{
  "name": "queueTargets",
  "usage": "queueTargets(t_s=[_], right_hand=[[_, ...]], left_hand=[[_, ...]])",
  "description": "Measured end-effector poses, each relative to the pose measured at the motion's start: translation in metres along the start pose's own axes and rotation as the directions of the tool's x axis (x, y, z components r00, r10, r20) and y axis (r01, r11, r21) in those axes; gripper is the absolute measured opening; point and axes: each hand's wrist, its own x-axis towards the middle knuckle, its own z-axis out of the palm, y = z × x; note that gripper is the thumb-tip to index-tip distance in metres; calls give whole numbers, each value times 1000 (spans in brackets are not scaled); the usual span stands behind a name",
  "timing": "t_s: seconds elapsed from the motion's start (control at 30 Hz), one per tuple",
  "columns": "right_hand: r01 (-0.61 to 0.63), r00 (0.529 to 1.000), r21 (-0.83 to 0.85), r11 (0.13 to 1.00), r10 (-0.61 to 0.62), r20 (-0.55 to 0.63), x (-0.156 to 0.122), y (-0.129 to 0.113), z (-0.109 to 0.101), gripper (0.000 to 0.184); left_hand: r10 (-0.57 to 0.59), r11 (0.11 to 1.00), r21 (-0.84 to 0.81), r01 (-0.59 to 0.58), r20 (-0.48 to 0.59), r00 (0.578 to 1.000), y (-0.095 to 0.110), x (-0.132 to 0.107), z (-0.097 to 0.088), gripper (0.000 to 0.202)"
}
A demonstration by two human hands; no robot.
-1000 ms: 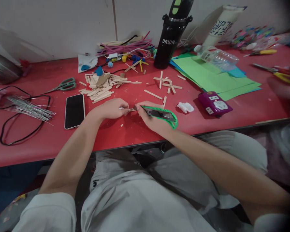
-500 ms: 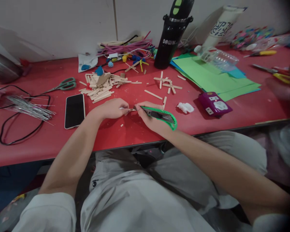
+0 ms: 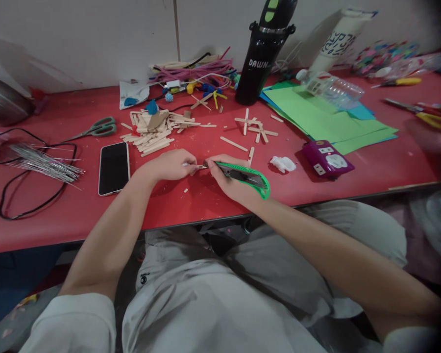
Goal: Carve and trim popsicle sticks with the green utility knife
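My left hand (image 3: pixel 171 165) rests on the red table (image 3: pixel 213 196), its fingers pinched on a small wooden stick piece (image 3: pixel 200 167). Wrapped in my right hand (image 3: pixel 228 182) is a green utility knife (image 3: pixel 248 176), and its blade tip meets the stick piece between the two hands. Small wood chips lie on the table around my hands. A pile of wooden craft sticks (image 3: pixel 152 131) sits just beyond my left hand, and more loose sticks (image 3: pixel 255 128) lie beyond my right hand.
A black phone (image 3: pixel 113 167) lies left of my left hand, with scissors (image 3: pixel 97 129), silver wires (image 3: pixel 46 164) and a black cable (image 3: pixel 29 206) further left. Behind stand a black bottle (image 3: pixel 262 54), green paper sheets (image 3: pixel 323 117), a purple power socket (image 3: pixel 328 160) and white tissue (image 3: pixel 282 163).
Both hands stay in place over the stick piece; the knife handle has shifted only slightly. Nothing else on the table has moved.
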Motion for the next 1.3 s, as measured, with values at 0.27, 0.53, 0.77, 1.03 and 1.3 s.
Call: queueTargets(t_s=[0.27,0.53,0.77,1.03,1.3], right_hand=[[45,998,-47,998,-46,-30,-1,2,2,22],[48,998,-42,998,-50,-40,-1,5,5,22],[45,999,-61,997,-47,-26,-3,3,3,23],[22,1000,-55,998,-23,-13,-1,0,1,23],[53,998,-58,997,-55,-30,-1,2,2,25]], left_hand=[[-6,1000,-13,6,3,1000,-2,0,1,34],[4,1000,-17,-4,-3,1000,-3,-1,2,34],[-18,1000,-5,18,-4,1000,1,-1,1,36],[1,1000,-18,-1,-9,1000,2,-2,0,36],[9,1000,-30,-9,-15,1000,3,-3,-1,36]])
